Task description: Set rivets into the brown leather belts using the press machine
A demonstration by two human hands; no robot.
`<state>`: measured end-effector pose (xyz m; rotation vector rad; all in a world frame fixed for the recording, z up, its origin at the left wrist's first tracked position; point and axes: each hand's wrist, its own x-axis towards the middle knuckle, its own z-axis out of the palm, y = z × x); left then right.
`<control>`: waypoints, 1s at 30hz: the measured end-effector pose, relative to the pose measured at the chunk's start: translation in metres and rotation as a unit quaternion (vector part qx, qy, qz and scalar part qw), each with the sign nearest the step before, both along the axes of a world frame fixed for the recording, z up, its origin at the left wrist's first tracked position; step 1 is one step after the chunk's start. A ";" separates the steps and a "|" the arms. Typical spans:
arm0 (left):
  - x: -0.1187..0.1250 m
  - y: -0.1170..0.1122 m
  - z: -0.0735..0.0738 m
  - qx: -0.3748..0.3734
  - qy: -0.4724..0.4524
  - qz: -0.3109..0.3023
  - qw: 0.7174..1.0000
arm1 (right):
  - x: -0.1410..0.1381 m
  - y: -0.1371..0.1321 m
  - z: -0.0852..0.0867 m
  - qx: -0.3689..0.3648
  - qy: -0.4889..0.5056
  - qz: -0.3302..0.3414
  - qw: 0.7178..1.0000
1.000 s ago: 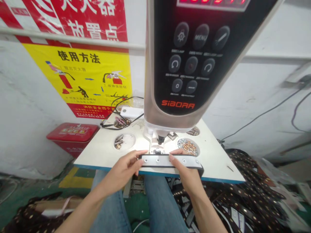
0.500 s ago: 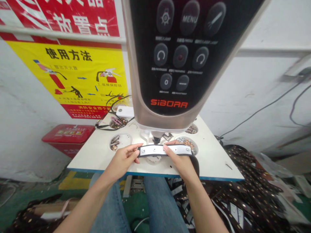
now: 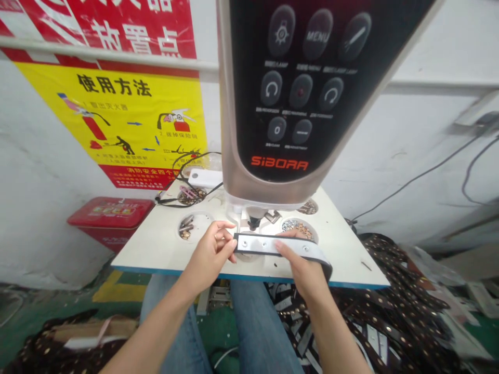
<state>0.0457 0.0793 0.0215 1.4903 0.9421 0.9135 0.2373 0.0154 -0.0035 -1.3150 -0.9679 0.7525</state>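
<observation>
A white strap with dark edging and a row of metal rivets (image 3: 273,245) lies across the table front, tilted slightly downward to the right. My left hand (image 3: 210,252) pinches its left end. My right hand (image 3: 300,265) grips the strap further right, fingers reaching under it, and the dark end curls past that hand. Above the strap stands a SIBORA riveting machine head (image 3: 280,98) with a keypad. Its lower die (image 3: 254,223) sits just beyond the strap, partly hidden by the machine's housing.
The white, blue-edged table (image 3: 156,252) has round recessed wells of rivets and eyelets (image 3: 191,226) (image 3: 298,229). Loose cables lie at its back left. A pile of dark dotted straps (image 3: 390,296) sits low on the right, and a red box (image 3: 111,214) stands by the wall.
Both hands and the strap have shifted right, and the strap now tilts down toward the right. The machine head appears larger than a second ago, as my view has moved closer.
</observation>
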 end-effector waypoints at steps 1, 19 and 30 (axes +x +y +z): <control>0.003 0.004 0.000 0.002 -0.003 -0.003 1.000 | 0.003 0.005 0.000 0.007 -0.003 -0.006 1.000; 0.018 0.012 -0.008 -0.028 -0.024 -0.020 0.999 | 0.015 0.019 0.000 -0.035 0.009 0.011 0.999; -0.086 -0.071 0.059 0.002 0.059 -0.247 0.967 | -0.060 -0.072 0.063 -0.141 0.019 0.234 0.962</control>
